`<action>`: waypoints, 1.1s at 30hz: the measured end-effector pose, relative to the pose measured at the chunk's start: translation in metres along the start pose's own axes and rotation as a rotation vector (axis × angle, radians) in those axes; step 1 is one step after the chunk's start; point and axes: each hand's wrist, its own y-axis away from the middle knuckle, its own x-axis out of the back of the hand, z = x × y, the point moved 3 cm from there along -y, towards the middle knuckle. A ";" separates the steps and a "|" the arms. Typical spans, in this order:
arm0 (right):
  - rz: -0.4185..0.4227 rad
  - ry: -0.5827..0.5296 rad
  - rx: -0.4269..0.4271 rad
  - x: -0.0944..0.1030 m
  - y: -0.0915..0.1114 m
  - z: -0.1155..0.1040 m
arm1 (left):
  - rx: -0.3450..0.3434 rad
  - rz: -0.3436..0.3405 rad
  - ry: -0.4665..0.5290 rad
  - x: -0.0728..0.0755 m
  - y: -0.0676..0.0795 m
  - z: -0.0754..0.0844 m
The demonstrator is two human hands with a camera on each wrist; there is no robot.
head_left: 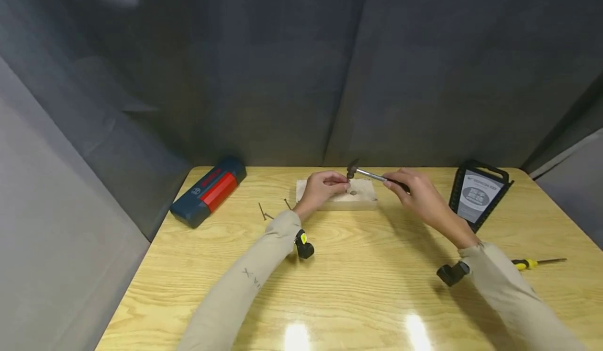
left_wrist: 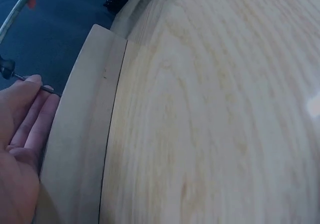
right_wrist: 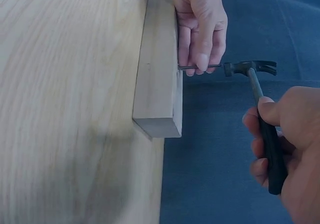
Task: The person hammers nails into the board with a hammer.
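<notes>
A pale wooden block (head_left: 363, 204) lies near the table's back edge. My left hand (head_left: 322, 188) is over its top, pinching a nail (right_wrist: 215, 65) between thumb and fingers, with the nail's point down at the block's upper face. In my right hand (head_left: 418, 193) is a claw hammer (head_left: 372, 175), gripped round its black handle (right_wrist: 272, 156). The hammer head (right_wrist: 240, 68) is right at the nail's top end, its claw turned away from the nail. A small dark mark (head_left: 353, 192) shows on the block's top beside the left fingers.
Loose nails (head_left: 261, 211) lie left of the block, near the left forearm. A blue and red case (head_left: 193, 202) sits at the back left. On the right stand a black case with a pale label (head_left: 478, 194) and a yellow-black screwdriver (head_left: 529, 263). Dark cloth (head_left: 264, 79) hangs behind the table.
</notes>
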 end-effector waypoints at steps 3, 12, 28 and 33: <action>0.039 -0.024 0.013 0.003 0.000 -0.002 | -0.012 0.011 -0.018 0.000 0.002 0.002; 0.118 -0.059 0.034 -0.014 0.011 -0.006 | -0.061 0.018 -0.026 -0.002 0.007 -0.002; 0.008 -0.067 -0.001 -0.005 0.009 -0.006 | -0.121 0.030 0.000 -0.007 0.008 0.000; -0.034 -0.046 -0.047 -0.004 0.001 -0.006 | -0.140 0.046 -0.011 -0.004 0.007 -0.004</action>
